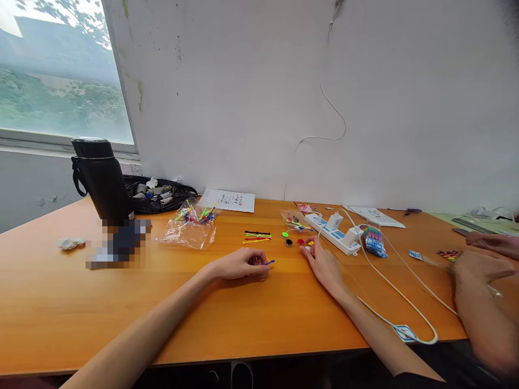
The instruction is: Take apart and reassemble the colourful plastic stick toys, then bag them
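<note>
Worktop (219, 329) beneath, the left hand (243, 264) pinches a blue stick (271, 262); the right hand (326, 267) is beside a red disc (300, 242), grip unclear.

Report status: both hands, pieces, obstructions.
Left hand pinching blue piece. Right hand by red disc, contact unclear. Power strip just beyond right hand, possible obstruction.

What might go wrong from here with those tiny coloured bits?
The left hand holds a small blue piece by the fingers, so it could slip. The right hand is close to the red disc and might nudge it away. The white cable loops near the right forearm, which could perhaps snag it.
</note>
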`<control>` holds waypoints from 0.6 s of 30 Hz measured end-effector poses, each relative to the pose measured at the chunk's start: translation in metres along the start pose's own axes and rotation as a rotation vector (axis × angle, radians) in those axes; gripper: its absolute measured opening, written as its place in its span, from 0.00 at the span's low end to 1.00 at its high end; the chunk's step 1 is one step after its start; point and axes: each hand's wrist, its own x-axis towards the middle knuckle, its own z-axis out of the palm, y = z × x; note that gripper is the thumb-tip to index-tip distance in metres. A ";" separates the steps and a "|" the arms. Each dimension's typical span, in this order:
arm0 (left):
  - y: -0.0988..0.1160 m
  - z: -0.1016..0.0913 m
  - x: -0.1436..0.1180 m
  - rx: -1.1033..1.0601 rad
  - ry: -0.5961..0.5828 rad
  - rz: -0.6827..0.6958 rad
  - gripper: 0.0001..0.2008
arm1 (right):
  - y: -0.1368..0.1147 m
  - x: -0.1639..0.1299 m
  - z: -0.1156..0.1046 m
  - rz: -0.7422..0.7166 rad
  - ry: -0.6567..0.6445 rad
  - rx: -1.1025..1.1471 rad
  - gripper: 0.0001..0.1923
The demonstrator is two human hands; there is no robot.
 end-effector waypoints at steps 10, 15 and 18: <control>-0.028 -0.002 0.018 -0.535 0.522 -0.053 0.22 | -0.056 0.010 0.024 -0.168 -0.388 0.839 0.19; -0.028 -0.003 0.016 -0.410 0.569 -0.027 0.20 | -0.091 0.031 0.048 -0.234 -0.418 0.936 0.20; -0.029 -0.006 0.016 -0.293 0.607 -0.030 0.18 | -0.107 0.041 0.060 -0.273 -0.313 0.988 0.19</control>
